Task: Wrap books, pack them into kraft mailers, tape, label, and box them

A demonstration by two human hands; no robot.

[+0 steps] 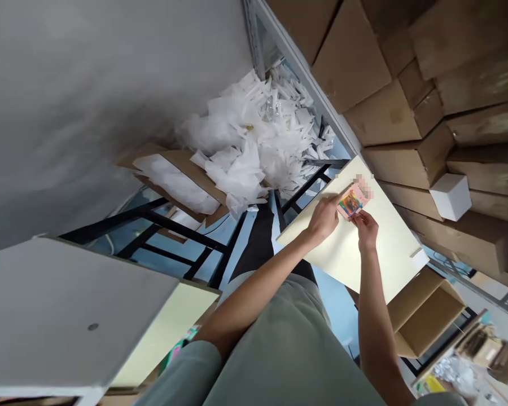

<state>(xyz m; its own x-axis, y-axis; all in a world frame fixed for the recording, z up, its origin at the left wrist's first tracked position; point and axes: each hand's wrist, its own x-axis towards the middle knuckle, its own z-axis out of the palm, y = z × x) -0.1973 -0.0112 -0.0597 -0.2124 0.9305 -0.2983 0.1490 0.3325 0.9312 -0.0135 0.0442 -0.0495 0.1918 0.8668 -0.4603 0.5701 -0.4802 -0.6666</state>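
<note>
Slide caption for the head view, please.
Left hand and right hand hold a pink printed item over a pale tabletop, beside stacked cardboard boxes.

Uneven indoor light, brightest on the table [393,259].
The wall [101,67] turns dim grey, with a soft dark shadow by the paper [237,124]; the upper boxes [351,51] sink into brown shade. Wide-angle stretch leans everything outward at the edges. Fine print on the card [349,204] is soft, and 1 patch of square blocks covers its top.
</note>
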